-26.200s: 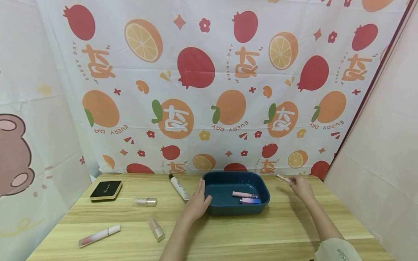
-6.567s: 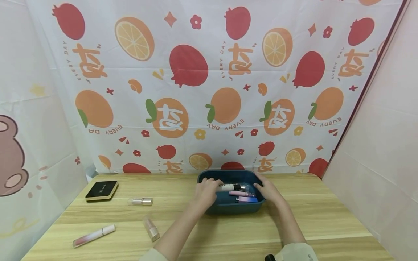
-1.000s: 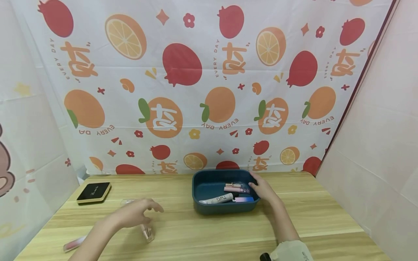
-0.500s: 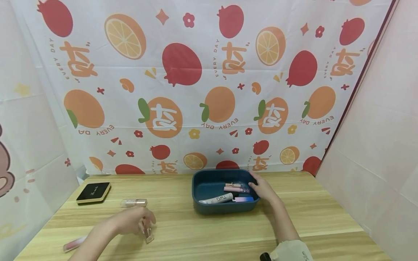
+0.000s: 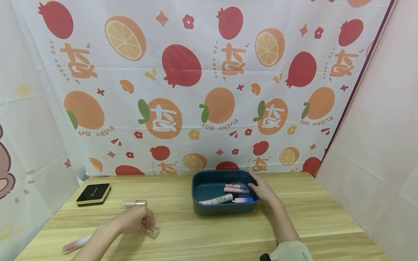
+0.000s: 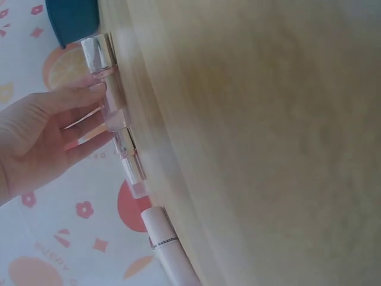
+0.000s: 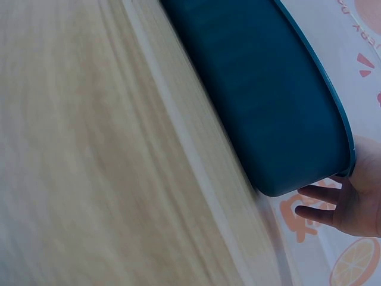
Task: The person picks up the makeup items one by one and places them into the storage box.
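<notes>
My left hand (image 5: 132,220) pinches a lip gloss tube (image 5: 152,232) with a clear body and a shiny gold cap, low over the table left of centre. The left wrist view shows thumb and fingers around its clear body, the gold cap (image 6: 97,53) pointing toward the box. My right hand (image 5: 265,189) grips the right end of a dark blue box (image 5: 225,209), thumb over the rim and fingers outside. Inside the box lie a white tube (image 5: 217,199) marked TWG, a pink tube (image 5: 232,189), a small gold-capped tube (image 5: 233,185) and a pink-blue tube (image 5: 244,200).
A second gold-capped clear tube (image 5: 134,203) lies just behind my left hand. Farther left is a black compact with gold edges (image 5: 93,193). A pink-and-white lip gloss (image 5: 76,244) lies partly behind my left forearm. A printed curtain (image 5: 209,108) hangs behind the wooden table (image 5: 209,239).
My left hand has come down on the gold-capped tube and now pinches it; the tube's cap end has swung slightly right. Earlier, the white tube went into the box. My right hand stays at the box.
</notes>
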The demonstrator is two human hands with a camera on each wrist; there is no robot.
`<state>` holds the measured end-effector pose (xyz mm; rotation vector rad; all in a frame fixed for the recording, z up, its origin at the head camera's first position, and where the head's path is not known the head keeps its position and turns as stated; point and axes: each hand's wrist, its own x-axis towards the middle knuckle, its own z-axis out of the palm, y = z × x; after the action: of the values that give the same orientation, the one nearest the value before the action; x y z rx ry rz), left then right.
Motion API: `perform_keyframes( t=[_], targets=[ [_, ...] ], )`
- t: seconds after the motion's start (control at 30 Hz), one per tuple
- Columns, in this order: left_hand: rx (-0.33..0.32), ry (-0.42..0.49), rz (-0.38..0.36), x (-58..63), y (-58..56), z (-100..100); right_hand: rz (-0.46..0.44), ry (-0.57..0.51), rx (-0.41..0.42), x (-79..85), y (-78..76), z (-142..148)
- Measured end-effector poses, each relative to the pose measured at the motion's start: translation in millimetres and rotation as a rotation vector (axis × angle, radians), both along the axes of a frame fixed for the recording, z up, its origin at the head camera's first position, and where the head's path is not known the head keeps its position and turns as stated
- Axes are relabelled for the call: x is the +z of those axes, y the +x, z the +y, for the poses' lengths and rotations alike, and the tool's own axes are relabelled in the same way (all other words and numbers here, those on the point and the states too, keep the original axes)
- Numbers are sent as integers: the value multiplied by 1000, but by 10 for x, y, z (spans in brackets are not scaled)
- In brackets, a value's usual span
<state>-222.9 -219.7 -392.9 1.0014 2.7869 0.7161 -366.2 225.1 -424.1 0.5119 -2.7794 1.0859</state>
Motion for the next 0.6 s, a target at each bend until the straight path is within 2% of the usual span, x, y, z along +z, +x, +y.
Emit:
perform_keyframes(
  t=[0.3, 0.6],
  targets=[
    [-14, -23, 8, -59, -37, 31, -4, -2, 3, -11, -6, 6],
    [-28, -21, 14, -56, -41, 36, -13, -8, 3, -4, -1, 0]
  ],
)
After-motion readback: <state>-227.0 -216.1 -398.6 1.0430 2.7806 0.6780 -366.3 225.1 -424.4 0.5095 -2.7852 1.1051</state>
